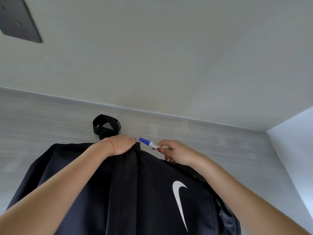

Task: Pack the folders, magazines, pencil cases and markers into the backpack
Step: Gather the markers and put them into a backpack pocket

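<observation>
A black backpack (138, 192) with a white swoosh logo fills the lower middle of the view, standing on a pale wood-grain surface. Its strap loop (105, 124) sticks up behind the top edge. My left hand (121, 144) grips the top edge of the backpack, with a thin red-and-white bracelet on the wrist. My right hand (174, 154) pinches a white marker with a blue cap (149, 142) just above the backpack's top, cap pointing left toward my left hand. The backpack's inside is hidden, and no folders, magazines or pencil cases are in view.
The pale wood-grain surface (220, 145) runs up to a plain light wall (169, 56). A dark grey wall plate (18, 21) sits at the upper left. A white side panel (296, 150) closes off the right.
</observation>
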